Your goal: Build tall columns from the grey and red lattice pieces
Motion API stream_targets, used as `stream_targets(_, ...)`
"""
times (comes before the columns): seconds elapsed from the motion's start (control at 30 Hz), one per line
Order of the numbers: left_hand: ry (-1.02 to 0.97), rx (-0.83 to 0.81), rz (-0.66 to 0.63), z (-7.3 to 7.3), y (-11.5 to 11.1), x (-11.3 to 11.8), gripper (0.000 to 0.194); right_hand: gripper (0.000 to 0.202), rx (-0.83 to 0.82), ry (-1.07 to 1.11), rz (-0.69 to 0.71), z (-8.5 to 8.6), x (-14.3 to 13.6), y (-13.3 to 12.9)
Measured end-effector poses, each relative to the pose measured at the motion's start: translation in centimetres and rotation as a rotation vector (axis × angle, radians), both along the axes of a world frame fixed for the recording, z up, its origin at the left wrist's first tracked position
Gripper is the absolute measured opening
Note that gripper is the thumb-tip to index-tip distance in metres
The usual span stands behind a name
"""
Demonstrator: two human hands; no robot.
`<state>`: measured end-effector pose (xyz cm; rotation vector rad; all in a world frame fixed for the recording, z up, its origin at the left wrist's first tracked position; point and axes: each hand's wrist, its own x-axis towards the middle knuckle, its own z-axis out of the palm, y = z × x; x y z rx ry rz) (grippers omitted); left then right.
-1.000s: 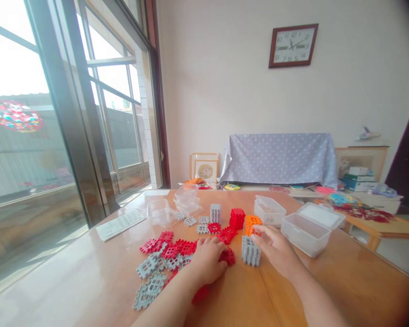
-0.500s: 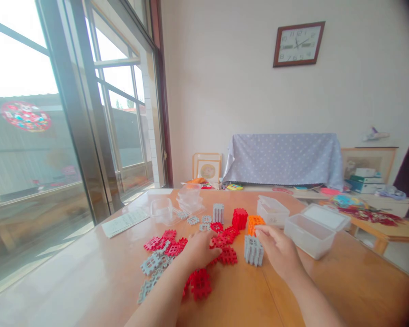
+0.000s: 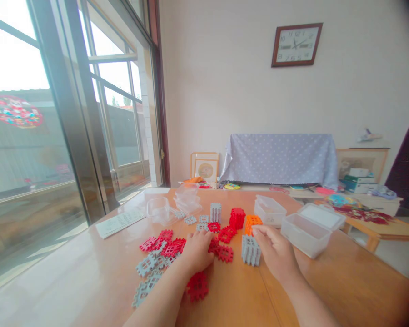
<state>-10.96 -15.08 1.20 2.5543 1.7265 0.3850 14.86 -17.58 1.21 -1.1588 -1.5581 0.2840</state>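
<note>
My left hand (image 3: pixel 198 250) reaches over the middle of the table, its fingers curled down on red square interlocking plastic pieces (image 3: pixel 224 253). A red piece shows between thumb and fingers. My right hand (image 3: pixel 279 249) is closed in a pinch, fingertips at the orange stack of pieces (image 3: pixel 253 222) and just above the grey stack (image 3: pixel 251 251). Whatever sits in the pinch is hidden. Loose grey pieces (image 3: pixel 146 265) and more red ones (image 3: pixel 170 247) lie left of my left hand; another red piece (image 3: pixel 197 286) lies below it.
A red stack (image 3: pixel 237 218) and another grey stack (image 3: pixel 216 212) stand farther back. Clear plastic boxes are at the right (image 3: pixel 306 236) and back left (image 3: pixel 187 200). A printed sheet (image 3: pixel 120 221) lies on the left of the wooden table (image 3: pixel 235 299).
My left hand's fingers have curled in and the thumb has drawn under, over the red pieces. My right hand stays by the orange and grey stacks. The view has shifted slightly.
</note>
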Motion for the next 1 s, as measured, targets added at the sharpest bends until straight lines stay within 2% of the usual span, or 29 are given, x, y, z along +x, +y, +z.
stream_targets(0.13, -0.158, 0.005, 0.016, 0.1, 0.6, -0.8, 0.045, 0.031, 0.011, 0.000, -0.017, 0.5, -0.1, -0.5)
stream_targets(0.33, -0.489, 0.019, -0.174, 1.0, -0.1, -0.1, 0.053, 0.030, 0.030, -0.010, -0.039, 0.8, -0.1, -0.7)
stream_targets(0.6, -0.628, 0.047, -0.278, 1.8, -1.8, 1.2, 0.068, 0.027, 0.215, -0.180, -0.086, 1.2, -0.8, -1.2)
stream_targets(0.77, -0.566, 0.000, -0.297, 2.4, -2.4, 0.9, 0.065, 0.030, 0.314, -0.266, -0.082, 1.6, -2.2, -2.0)
stream_targets(0.9, -0.330, -0.166, -0.276, 2.5, -2.3, -0.2, 0.043, 0.025, 0.354, -0.200, -0.157, 1.1, -1.9, -1.8)
stream_targets(1.0, -0.179, -0.247, -0.233, 2.3, -2.1, -0.9, 0.036, 0.023, 0.337, -0.160, -0.198, 0.7, -1.4, -1.5)
